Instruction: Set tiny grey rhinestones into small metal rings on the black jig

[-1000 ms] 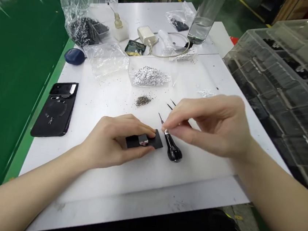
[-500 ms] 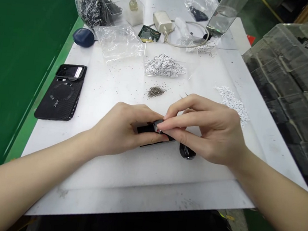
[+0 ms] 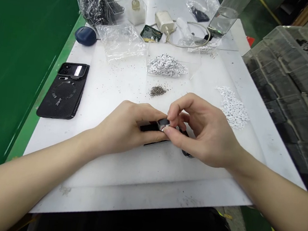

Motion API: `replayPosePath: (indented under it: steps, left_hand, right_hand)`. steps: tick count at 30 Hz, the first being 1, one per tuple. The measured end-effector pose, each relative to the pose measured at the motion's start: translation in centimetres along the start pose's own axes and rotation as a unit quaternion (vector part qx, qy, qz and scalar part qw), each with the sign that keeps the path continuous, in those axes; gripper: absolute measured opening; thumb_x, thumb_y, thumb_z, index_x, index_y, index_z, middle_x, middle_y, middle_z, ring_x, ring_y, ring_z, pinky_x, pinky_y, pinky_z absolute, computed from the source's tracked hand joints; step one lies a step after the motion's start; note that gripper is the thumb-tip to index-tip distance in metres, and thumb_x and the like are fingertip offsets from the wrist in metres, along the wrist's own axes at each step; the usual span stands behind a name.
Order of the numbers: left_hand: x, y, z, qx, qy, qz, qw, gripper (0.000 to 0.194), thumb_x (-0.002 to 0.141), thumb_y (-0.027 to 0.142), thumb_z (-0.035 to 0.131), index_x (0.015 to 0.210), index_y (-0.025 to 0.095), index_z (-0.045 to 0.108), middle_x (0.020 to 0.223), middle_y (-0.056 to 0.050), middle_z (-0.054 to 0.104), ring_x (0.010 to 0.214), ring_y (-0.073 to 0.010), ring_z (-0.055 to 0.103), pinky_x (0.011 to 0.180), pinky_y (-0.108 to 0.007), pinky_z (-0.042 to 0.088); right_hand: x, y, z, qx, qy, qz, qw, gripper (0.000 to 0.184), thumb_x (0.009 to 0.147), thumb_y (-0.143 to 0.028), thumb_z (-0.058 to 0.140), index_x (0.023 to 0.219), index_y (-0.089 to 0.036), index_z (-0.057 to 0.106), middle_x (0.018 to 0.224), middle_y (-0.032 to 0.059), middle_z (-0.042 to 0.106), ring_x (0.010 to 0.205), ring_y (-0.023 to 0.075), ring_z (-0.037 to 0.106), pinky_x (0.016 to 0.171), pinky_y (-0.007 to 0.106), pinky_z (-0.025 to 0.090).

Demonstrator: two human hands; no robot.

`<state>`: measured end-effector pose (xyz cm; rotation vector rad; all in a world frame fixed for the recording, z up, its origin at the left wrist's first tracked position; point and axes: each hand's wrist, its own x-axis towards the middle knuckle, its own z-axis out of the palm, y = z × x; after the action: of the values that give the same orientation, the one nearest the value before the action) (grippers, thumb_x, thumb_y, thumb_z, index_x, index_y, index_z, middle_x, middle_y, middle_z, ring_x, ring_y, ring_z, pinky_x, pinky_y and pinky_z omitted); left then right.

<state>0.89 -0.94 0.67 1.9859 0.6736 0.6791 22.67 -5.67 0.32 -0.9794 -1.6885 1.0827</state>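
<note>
My left hand [image 3: 127, 125] is closed, its thumb and fingers pinching a small dark block-like part [image 3: 163, 123] with a shiny face. Beneath those fingers lies a flat black bar [image 3: 149, 127], partly covered. My right hand [image 3: 204, 130] is curled, its thumb and index finger closed at the right end of the same part. A tiny white spot shows by the thumb; whether it is a loose piece or the nail is unclear. Under the right hand, a glossy black rounded object [image 3: 187, 154] is mostly hidden.
Beyond the hands are a heap of tiny brown metallic bits [image 3: 158, 91] and a clear tray [image 3: 193, 76] of small white pieces. More white pieces [image 3: 234, 111] lie at right. A phone [image 3: 62, 96] sits at left; bags, a charger [image 3: 163, 22] and a water container [image 3: 224, 20] stand behind.
My right index finger has drawn back and bent, uncovering more of the dark part's face. My left hand keeps its grip. The view has shifted slightly.
</note>
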Motion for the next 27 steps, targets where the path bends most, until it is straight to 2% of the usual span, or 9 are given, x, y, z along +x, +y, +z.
replayPosePath:
  steps: [4, 6, 12, 18, 24, 27]
  left_hand:
    - [-0.2, -0.9, 0.3, 0.028, 0.014, 0.056, 0.998, 0.011, 0.1, 0.025, 0.079, 0.1, 0.031, 0.089, 0.097, 0.006, 0.089, 0.083, -0.0181, 0.082, 0.076, -0.026, 0.061]
    - [-0.3, -1.2, 0.3, 0.03, 0.011, 0.065, 0.997, 0.011, 0.1, 0.028, 0.078, 0.103, 0.031, 0.089, 0.094, 0.005, 0.088, 0.08, -0.0184, 0.081, 0.073, -0.027, 0.06]
    - [-0.4, -1.3, 0.1, 0.047, -0.016, 0.086, 0.995, 0.011, 0.101, 0.031, 0.078, 0.105, 0.026, 0.087, 0.102, 0.0, 0.089, 0.093, -0.0215, 0.083, 0.082, -0.031, 0.064]
    - [-0.4, -1.1, -0.4, 0.035, -0.031, 0.114, 0.992, 0.017, 0.102, 0.022, 0.075, 0.112, 0.028, 0.087, 0.111, 0.001, 0.089, 0.099, -0.0204, 0.083, 0.085, -0.03, 0.065]
    - [-0.2, -0.5, -0.5, 0.038, -0.06, 0.123, 0.99, 0.02, 0.101, 0.014, 0.072, 0.111, 0.026, 0.086, 0.11, -0.004, 0.088, 0.099, -0.0222, 0.083, 0.094, -0.036, 0.067]
    - [-0.1, -0.3, -0.7, 0.04, -0.065, 0.12, 0.99, 0.018, 0.101, 0.016, 0.073, 0.111, 0.025, 0.085, 0.103, -0.004, 0.087, 0.094, -0.0225, 0.081, 0.09, -0.036, 0.068]
  right_hand:
    - [0.2, -0.2, -0.4, -0.006, -0.017, 0.002, 1.0, 0.022, 0.091, -0.008, 0.078, 0.096, -0.025, 0.065, 0.091, -0.0018, 0.07, 0.078, 0.013, 0.066, 0.061, 0.032, 0.049]
    - [0.2, -0.3, -0.7, -0.02, -0.026, 0.001, 0.999, 0.02, 0.092, -0.011, 0.08, 0.096, -0.025, 0.066, 0.09, -0.0025, 0.07, 0.079, 0.0131, 0.066, 0.064, 0.032, 0.052]
    - [0.1, -0.1, -0.9, -0.075, -0.024, -0.029, 0.996, 0.022, 0.087, -0.009, 0.081, 0.089, -0.025, 0.066, 0.085, -0.0052, 0.071, 0.077, 0.0119, 0.065, 0.064, 0.031, 0.051]
    - [0.3, 0.1, -1.4, -0.092, -0.04, -0.063, 0.993, 0.023, 0.084, -0.006, 0.078, 0.086, -0.026, 0.069, 0.085, -0.0048, 0.077, 0.079, 0.0139, 0.068, 0.064, 0.033, 0.05]
    - [0.4, -0.2, -1.4, -0.096, -0.043, -0.056, 0.993, 0.024, 0.085, -0.006, 0.08, 0.084, -0.026, 0.067, 0.083, -0.0048, 0.075, 0.079, 0.0141, 0.068, 0.064, 0.033, 0.051]
    - [0.3, -0.4, -1.0, -0.097, -0.026, -0.032, 0.994, 0.024, 0.084, -0.007, 0.081, 0.083, -0.025, 0.065, 0.081, -0.0053, 0.072, 0.076, 0.0126, 0.066, 0.061, 0.03, 0.05]
